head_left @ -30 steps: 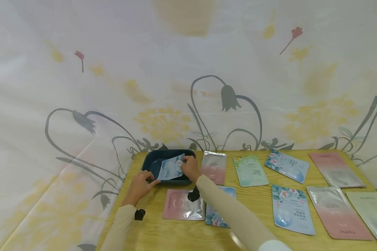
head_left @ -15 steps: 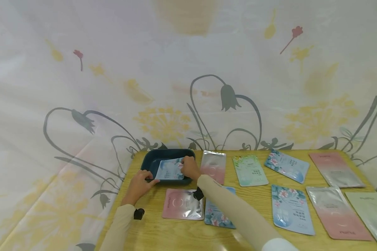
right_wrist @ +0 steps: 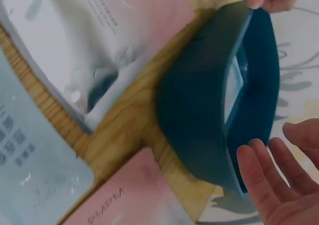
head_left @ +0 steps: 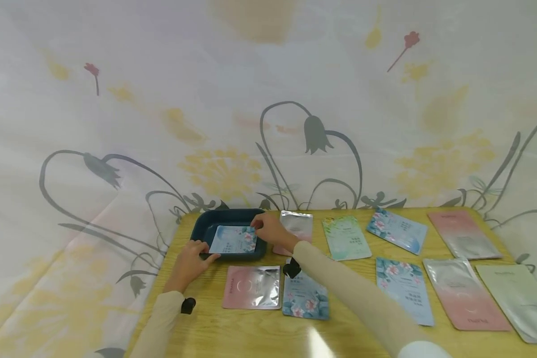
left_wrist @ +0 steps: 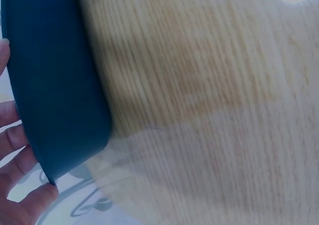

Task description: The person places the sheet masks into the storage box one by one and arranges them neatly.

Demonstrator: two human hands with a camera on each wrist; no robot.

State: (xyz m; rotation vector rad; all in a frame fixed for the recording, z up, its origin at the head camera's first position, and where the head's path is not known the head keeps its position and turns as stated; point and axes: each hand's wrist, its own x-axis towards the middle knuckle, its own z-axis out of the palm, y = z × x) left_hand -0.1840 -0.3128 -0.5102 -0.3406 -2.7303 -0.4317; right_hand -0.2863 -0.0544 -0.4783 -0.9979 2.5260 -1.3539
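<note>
1. The step in hand appears to be laying the pale-blue, flower-printed rectangular foil packet (head_left: 233,239) in the dark-teal, round-cornered plastic-looking tray (head_left: 228,215). The packet lies within the walls, its flowered end toward the tray's right wall; whether it is fully flat cannot be told.

2. The tray sits at the far-left corner of the yellow wood-grained worktop (head_left: 232,333), close to the far edge.

3. The left hand (head_left: 188,263) grips the tray's near-left corner, fingers over the rim and thumb against the outside.

4. The right hand (head_left: 273,231) is over the tray's right rim, by the packet's flowered end. The right wrist view shows its fingers extended and thumb well apart, with nothing between them.

5. Just beyond the tray's right wall, a pink-and-silver rectangular foil packet (head_left: 302,224) lies partly behind the right hand. Toward the worktop's near edge are a pink-and-silver foil packet with a pale ring (head_left: 252,287) and, just beside it, a blue flowered foil packet (head_left: 306,298).

6. The next move probably calls for lifting the right hand clear of the rim without catching the packet, while the left hand steadies the tray.
</note>
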